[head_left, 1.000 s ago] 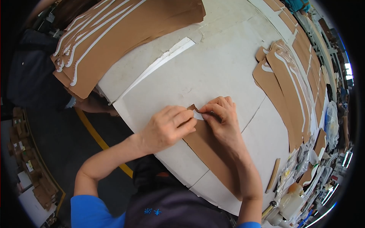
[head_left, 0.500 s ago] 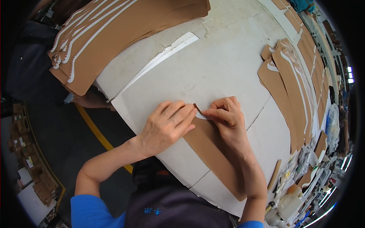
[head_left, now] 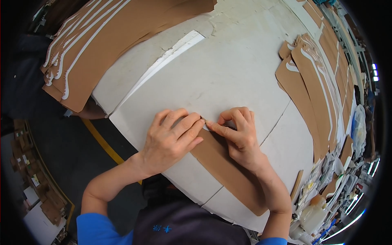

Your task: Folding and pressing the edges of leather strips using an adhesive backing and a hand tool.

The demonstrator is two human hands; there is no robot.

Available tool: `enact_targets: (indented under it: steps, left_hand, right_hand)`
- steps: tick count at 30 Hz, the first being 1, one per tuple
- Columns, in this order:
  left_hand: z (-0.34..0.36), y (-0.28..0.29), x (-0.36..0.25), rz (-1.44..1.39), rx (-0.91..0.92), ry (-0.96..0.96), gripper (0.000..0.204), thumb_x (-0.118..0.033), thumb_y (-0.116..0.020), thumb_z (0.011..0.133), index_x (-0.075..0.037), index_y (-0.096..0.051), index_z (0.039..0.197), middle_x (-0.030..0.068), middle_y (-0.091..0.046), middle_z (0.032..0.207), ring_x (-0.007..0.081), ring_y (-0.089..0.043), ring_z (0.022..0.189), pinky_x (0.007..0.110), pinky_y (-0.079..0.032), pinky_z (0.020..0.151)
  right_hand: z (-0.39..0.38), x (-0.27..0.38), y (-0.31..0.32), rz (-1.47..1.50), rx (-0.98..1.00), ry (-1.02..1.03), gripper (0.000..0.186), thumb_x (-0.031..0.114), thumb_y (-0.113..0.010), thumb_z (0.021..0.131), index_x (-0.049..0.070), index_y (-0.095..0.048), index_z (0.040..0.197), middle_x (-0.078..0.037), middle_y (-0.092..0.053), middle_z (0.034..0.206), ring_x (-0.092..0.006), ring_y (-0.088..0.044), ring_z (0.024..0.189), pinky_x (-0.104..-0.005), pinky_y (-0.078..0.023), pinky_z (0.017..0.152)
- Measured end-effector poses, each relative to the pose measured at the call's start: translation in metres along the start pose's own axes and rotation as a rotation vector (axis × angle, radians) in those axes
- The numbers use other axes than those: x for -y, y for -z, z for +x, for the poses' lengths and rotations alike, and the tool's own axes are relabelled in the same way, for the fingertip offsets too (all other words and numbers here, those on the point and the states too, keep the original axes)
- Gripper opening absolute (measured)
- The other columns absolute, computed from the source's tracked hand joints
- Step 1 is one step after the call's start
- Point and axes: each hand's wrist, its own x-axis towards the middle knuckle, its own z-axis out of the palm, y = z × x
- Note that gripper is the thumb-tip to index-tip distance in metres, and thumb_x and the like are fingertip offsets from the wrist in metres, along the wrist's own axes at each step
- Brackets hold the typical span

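Observation:
A long brown panel (head_left: 228, 171), leather-like in look, lies slantwise on the light worktable. Both hands meet at its far end, where a small white patch (head_left: 207, 128) shows at the edge. My left hand (head_left: 168, 136) lies over the panel's left corner, fingers bent and tips pressed on the edge, thumb lower down. My right hand (head_left: 241, 136) pinches that same edge, thumb and forefinger nearly touching the left fingertips while its other fingers curl above. The exact fold under the fingertips is hidden.
Brown panels with white edge strips lie in a stack (head_left: 110, 49) at far left and another pile (head_left: 314, 90) at right. A white strip (head_left: 163, 61) lies along a table seam. Near a wooden stick (head_left: 297, 184) are plastic bags and a whitish bottle (head_left: 312, 216).
My right thumb and forefinger have moved left along the panel's far edge, up against my left fingertips. The dark upturned bit of edge is now mostly covered. The whole view has shifted slightly.

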Motion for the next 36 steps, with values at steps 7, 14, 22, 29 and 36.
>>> enact_targets:
  steps: [7,14,22,29,36]
  left_hand:
    - [0.000,-0.004,0.001,-0.020,0.022,0.000,0.053,-0.015,-0.086,0.077,-0.004,-0.070,0.126,0.0067,-0.066,0.128,0.0279,-0.060,0.117,0.044,-0.048,0.097]
    - [0.000,-0.003,-0.002,0.039,0.053,-0.006,0.058,-0.013,-0.085,0.075,-0.007,-0.071,0.130,0.0055,-0.063,0.129,0.0274,-0.057,0.120,0.045,-0.047,0.098]
    - [0.002,-0.003,-0.001,0.051,0.041,-0.039,0.054,-0.013,-0.085,0.075,-0.009,-0.074,0.128,0.0051,-0.063,0.130,0.0273,-0.058,0.119,0.045,-0.049,0.098]
    - [0.001,-0.004,0.000,0.052,0.023,-0.036,0.050,-0.011,-0.085,0.075,-0.009,-0.076,0.124,0.0056,-0.063,0.129,0.0276,-0.059,0.119,0.044,-0.049,0.097]
    - [0.001,0.002,-0.004,0.032,0.009,-0.033,0.046,-0.011,-0.084,0.079,-0.007,-0.076,0.124,0.0081,-0.063,0.128,0.0290,-0.060,0.117,0.044,-0.049,0.097]
  right_hand:
    - [-0.003,0.003,-0.010,-0.139,-0.039,0.110,0.047,-0.004,-0.069,0.078,0.006,-0.075,0.123,-0.007,-0.059,0.105,-0.0277,-0.058,0.105,-0.0443,-0.043,0.092]
    - [0.008,-0.012,0.013,0.201,0.047,-0.168,0.029,-0.002,-0.071,0.088,0.010,-0.077,0.114,-0.004,-0.062,0.105,-0.0253,-0.054,0.098,-0.0381,-0.039,0.091]
    - [-0.007,-0.022,0.008,0.127,-0.014,0.000,0.033,-0.005,-0.070,0.080,0.010,-0.080,0.107,-0.003,-0.062,0.100,-0.0243,-0.054,0.095,-0.0381,-0.039,0.086]
    - [-0.004,-0.021,0.005,-0.081,-0.012,0.227,0.041,-0.004,-0.069,0.074,0.002,-0.075,0.115,-0.009,-0.062,0.108,-0.0292,-0.059,0.101,-0.0439,-0.045,0.088]
    - [-0.010,-0.009,-0.004,-0.177,-0.061,0.305,0.046,-0.001,-0.068,0.076,-0.002,-0.071,0.122,-0.012,-0.062,0.117,-0.0308,-0.060,0.109,-0.0470,-0.047,0.094]
